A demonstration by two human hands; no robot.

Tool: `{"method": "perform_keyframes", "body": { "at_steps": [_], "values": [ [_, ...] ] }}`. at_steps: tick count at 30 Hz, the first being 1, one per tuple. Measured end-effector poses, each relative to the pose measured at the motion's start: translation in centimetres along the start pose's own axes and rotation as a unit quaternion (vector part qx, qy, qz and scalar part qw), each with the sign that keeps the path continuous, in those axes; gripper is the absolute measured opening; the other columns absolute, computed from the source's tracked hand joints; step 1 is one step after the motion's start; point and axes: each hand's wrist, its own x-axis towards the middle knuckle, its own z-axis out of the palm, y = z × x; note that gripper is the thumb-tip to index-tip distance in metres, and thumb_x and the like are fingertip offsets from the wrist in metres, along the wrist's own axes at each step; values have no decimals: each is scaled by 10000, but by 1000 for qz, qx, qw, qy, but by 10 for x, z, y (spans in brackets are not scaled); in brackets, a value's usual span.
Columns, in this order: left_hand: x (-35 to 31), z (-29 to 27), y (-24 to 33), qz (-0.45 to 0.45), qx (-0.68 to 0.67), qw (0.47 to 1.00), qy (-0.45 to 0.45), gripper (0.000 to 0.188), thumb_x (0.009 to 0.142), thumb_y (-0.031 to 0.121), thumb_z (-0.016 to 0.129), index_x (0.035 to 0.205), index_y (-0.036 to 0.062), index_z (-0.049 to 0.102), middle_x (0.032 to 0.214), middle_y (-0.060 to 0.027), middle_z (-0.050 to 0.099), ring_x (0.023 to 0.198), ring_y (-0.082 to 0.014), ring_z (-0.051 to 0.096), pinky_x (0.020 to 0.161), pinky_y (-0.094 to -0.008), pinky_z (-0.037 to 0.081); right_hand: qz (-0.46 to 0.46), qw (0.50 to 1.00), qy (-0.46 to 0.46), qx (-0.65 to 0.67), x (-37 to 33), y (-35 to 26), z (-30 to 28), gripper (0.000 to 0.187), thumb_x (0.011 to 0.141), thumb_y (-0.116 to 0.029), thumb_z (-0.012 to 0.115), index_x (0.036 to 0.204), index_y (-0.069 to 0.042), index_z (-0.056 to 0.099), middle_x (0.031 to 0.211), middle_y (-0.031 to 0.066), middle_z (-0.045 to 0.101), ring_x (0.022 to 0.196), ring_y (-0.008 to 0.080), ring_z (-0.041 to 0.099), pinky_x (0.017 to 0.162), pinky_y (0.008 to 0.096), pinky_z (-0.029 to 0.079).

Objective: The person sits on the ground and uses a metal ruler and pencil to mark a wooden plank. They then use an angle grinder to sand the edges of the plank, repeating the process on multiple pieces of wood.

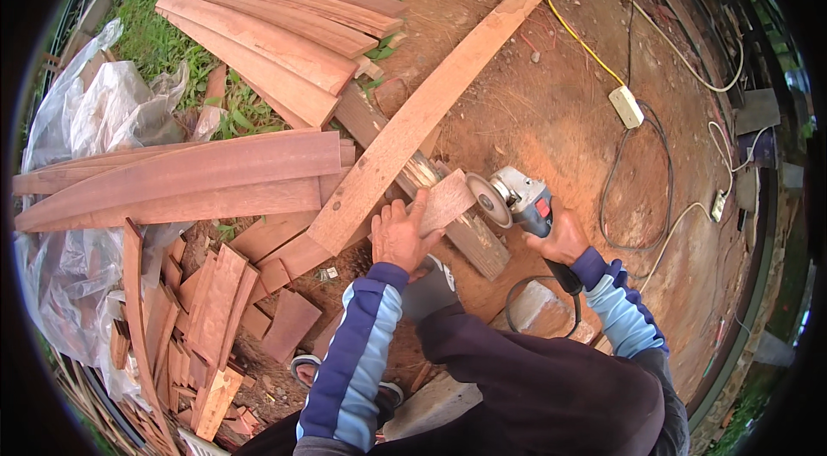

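Note:
My right hand (560, 236) is wrapped round the body of an angle grinder (527, 191), grey at the head with a red switch area. Its round disc (488, 199) meets or nearly meets the end of a short wooden piece (446, 202); whether they touch I cannot tell. That piece is gripped at its near end by my left hand (399, 228), fingers on top. Beneath it lies a thick rough timber (474, 245). A long plank (448, 94) slants past just beyond my left hand.
Stacked boards (267, 21) lie at the far left, with more boards (189, 172) nearer. Offcuts (207, 310) and clear plastic sheeting (103, 111) fill the left side. On the right, a white power socket box (625, 106) and cables (668, 189) lie on bare earth. A concrete block (538, 310) sits near my right forearm.

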Motion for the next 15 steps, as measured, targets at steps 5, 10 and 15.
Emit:
{"method": "perform_keyframes", "body": {
  "at_steps": [5,10,15],
  "values": [
    [-1,2,-1,3,6,1000,11,772,685,402,775,1358,157,484,921,-125,524,903,-309,516,754,-421,393,-5,1000,2,3,2,0,1,599,633,-314,755,965,112,497,745,297,609,716,445,638,646,453,517],
    [-1,3,-2,9,4,1000,18,760,690,405,775,1350,155,491,904,-119,518,888,-302,513,745,-414,392,-9,1000,7,-1,2,2,3,585,633,-315,754,949,106,500,746,289,612,705,441,638,641,451,517],
    [-2,3,-3,9,5,1000,19,758,691,417,776,1345,154,497,901,-118,516,881,-297,515,736,-411,394,-13,1000,4,0,3,1,3,589,632,-315,753,956,107,500,759,292,612,716,439,639,646,448,518]
  ]
}}
